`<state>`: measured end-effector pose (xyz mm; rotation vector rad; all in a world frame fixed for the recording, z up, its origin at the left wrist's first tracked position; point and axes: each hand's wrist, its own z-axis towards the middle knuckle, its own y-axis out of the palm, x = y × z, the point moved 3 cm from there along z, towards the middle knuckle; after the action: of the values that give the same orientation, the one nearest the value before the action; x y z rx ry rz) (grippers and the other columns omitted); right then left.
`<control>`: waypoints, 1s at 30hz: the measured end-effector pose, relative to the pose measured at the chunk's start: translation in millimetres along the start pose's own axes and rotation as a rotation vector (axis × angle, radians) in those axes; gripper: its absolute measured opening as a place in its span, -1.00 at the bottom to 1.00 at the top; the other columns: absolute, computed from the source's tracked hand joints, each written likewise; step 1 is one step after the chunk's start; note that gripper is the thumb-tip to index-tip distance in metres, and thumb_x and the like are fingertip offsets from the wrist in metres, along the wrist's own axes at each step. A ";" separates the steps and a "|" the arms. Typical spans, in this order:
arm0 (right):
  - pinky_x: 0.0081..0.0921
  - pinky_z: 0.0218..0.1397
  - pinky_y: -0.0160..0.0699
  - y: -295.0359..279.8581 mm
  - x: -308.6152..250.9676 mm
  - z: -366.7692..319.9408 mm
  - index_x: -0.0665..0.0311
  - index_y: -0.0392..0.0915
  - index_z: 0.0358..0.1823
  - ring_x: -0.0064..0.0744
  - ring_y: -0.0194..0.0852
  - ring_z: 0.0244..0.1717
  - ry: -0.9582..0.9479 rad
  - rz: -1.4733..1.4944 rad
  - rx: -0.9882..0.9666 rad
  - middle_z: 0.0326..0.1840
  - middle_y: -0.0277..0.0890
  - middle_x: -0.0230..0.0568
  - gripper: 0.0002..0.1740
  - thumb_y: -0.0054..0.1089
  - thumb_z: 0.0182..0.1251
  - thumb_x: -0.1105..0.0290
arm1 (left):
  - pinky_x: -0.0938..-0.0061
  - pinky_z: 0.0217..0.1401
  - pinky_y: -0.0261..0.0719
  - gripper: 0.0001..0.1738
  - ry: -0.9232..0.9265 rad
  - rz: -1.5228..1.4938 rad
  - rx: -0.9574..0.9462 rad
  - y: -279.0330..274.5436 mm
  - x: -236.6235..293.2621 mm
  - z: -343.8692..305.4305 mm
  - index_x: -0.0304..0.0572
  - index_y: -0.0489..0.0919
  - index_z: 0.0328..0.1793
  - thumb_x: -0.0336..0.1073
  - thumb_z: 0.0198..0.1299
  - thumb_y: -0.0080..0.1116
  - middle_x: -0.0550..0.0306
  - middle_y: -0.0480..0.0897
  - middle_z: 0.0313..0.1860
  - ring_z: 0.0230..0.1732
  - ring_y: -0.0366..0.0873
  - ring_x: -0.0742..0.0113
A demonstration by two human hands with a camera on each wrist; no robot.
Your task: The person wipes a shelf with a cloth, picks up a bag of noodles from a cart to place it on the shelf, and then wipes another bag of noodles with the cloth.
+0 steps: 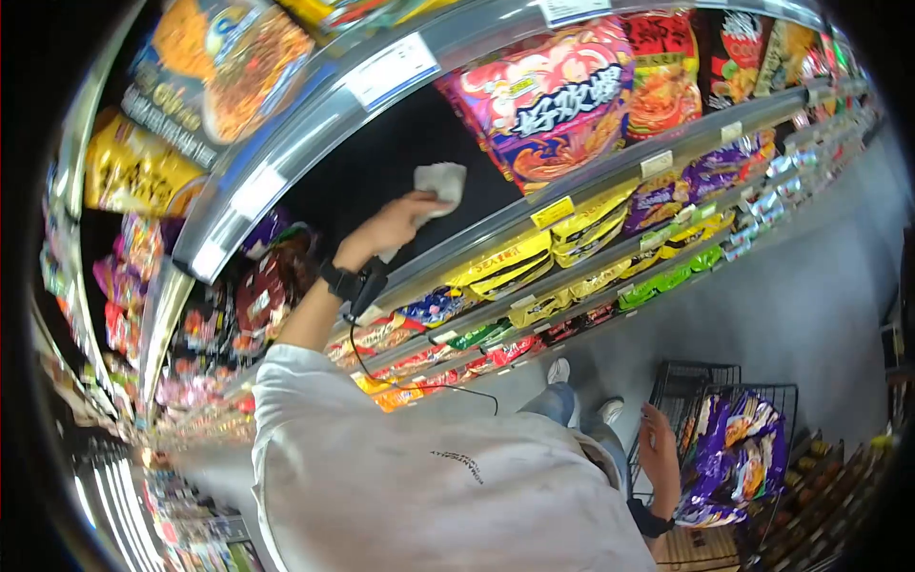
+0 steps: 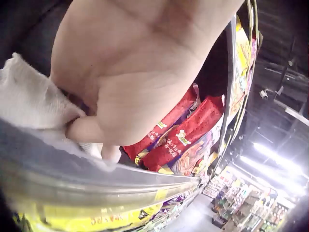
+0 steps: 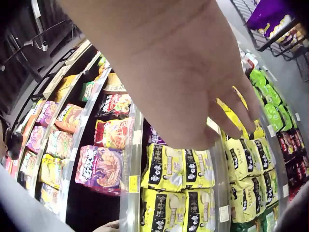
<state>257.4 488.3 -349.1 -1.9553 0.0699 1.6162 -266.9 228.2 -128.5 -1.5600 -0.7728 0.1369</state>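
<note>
My left hand [image 1: 389,229] pinches a white cloth [image 1: 441,185] between thumb and fingers, over the dark surface of a shelf [image 1: 348,167]. In the left wrist view the cloth [image 2: 34,96] spreads out beside the thumb, close behind the clear front rail [image 2: 116,176]. A pink and purple noodle bag [image 1: 548,100] stands on the same shelf, to the right of the cloth. Down at my side, my right hand [image 1: 660,453] hangs with loosely bent fingers and holds nothing. It is nearest to a black wire shopping cart [image 1: 701,370].
A purple bag [image 1: 734,448] lies in the cart. Lower shelves carry yellow noodle bags [image 1: 505,267] and green packs [image 1: 672,276]. Above, another shelf edge with a white price label [image 1: 391,69] curves over my left arm. A cable [image 1: 429,387] trails from the left wrist.
</note>
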 end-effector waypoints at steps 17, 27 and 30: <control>-0.10 0.57 0.36 89.0 -237.4 143.3 0.37 0.36 0.54 0.25 0.34 0.54 -0.710 -0.109 -0.337 0.51 0.42 0.20 -0.40 0.15 0.47 0.59 | 0.12 0.19 0.72 -0.58 -0.038 -0.113 0.553 88.2 139.6 -222.5 -0.11 0.64 0.39 -0.39 0.42 0.21 -0.09 0.71 0.22 0.20 0.69 -0.11; -0.14 0.66 0.24 201.3 -348.4 206.4 0.36 0.36 0.55 0.20 0.26 0.63 -0.917 -0.336 -0.193 0.60 0.33 0.20 -0.43 0.16 0.61 0.33 | 0.11 0.10 0.70 -0.58 -0.431 -0.329 0.625 169.5 62.0 -367.1 -0.10 0.66 0.35 -0.42 0.37 0.21 -0.06 0.75 0.05 0.03 0.72 -0.11; -0.12 0.66 0.23 225.7 -359.3 237.3 0.36 0.40 0.54 0.25 0.23 0.64 -0.861 -0.484 -0.253 0.62 0.29 0.27 -0.37 0.01 0.69 0.04 | 0.10 0.10 0.68 -0.58 -0.504 -0.319 0.693 176.4 40.9 -400.9 -0.13 0.66 0.36 -0.44 0.38 0.20 -0.11 0.75 0.06 0.04 0.71 -0.18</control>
<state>-134.6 298.2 -133.4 -1.1388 -0.9014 2.0168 40.2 -76.2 -209.3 -0.7320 -1.2009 0.5168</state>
